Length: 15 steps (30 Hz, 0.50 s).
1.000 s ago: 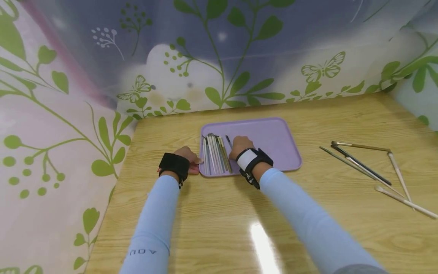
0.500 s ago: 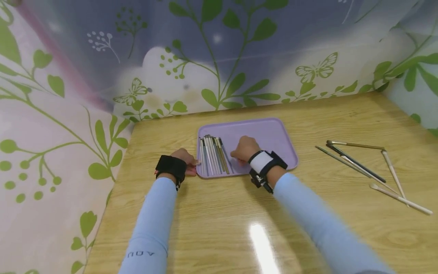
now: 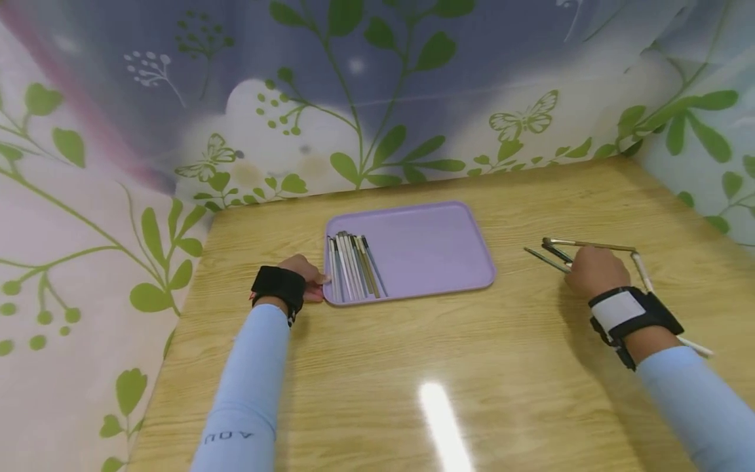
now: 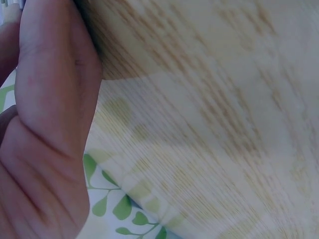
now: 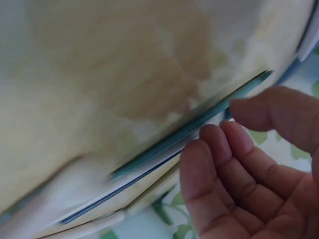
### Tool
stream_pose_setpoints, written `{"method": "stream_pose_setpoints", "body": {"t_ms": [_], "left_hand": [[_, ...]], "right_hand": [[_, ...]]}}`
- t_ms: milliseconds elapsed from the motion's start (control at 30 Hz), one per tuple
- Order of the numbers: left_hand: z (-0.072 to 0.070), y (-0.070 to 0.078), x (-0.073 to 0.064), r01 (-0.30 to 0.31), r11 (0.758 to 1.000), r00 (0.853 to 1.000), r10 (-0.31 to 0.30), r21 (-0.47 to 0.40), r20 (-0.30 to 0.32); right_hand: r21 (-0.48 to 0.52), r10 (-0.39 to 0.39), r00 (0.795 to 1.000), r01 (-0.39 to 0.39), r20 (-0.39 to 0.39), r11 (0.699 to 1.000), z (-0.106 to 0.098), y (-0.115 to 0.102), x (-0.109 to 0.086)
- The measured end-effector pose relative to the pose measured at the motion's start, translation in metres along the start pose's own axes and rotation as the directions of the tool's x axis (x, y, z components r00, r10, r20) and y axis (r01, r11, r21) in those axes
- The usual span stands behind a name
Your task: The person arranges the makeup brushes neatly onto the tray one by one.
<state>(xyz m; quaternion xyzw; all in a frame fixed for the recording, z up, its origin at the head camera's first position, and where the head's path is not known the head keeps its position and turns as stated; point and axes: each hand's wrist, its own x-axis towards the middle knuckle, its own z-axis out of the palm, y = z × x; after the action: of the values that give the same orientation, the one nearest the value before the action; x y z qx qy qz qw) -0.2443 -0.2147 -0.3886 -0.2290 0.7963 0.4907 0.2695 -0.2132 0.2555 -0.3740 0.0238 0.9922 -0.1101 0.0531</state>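
At the lower left corner of a purple tray, my left hand grips the rim, thumb on the edge. Several slim paintbrushes lie side by side along the tray's left end. My right hand is over the loose brushes on the table at the right, covering part of them. In the right wrist view, its bent fingers and thumb stand apart close beside a green-handled paintbrush, with nothing pinched between them.
Around the right hand lie a brown-handled paintbrush, a pale-handled one and another pale one partly behind the wrist. A patterned curtain borders the wooden table at the back and both sides.
My right hand has laid a dark paintbrush beside the row in the tray, let it go and moved right to the loose brushes. The left hand stays at the tray's corner.
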Motion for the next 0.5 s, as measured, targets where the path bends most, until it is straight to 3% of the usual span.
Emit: {"method": "stream_pose_setpoints", "body": {"t_ms": [233, 333, 500], "left_hand": [[-0.003, 0.002, -0.006, 0.011, 1.0, 1.0, -0.011, -0.006, -0.013], [-0.001, 0.002, -0.009, 0.001, 1.0, 1.0, -0.001, 0.001, -0.013], [0.002, 0.001, -0.004, 0.006, 1.0, 1.0, -0.006, 0.007, -0.02]], "right_hand": [[-0.017, -0.009, 0.999, 0.008, -0.054, 1.0, 0.004, 0.009, -0.006], [-0.017, -0.02, 0.999, 0.019, -0.027, 1.0, 0.006, 0.009, -0.006], [0.013, -0.088, 0.996, 0.088, -0.006, 0.996, 0.005, -0.014, -0.001]]}}
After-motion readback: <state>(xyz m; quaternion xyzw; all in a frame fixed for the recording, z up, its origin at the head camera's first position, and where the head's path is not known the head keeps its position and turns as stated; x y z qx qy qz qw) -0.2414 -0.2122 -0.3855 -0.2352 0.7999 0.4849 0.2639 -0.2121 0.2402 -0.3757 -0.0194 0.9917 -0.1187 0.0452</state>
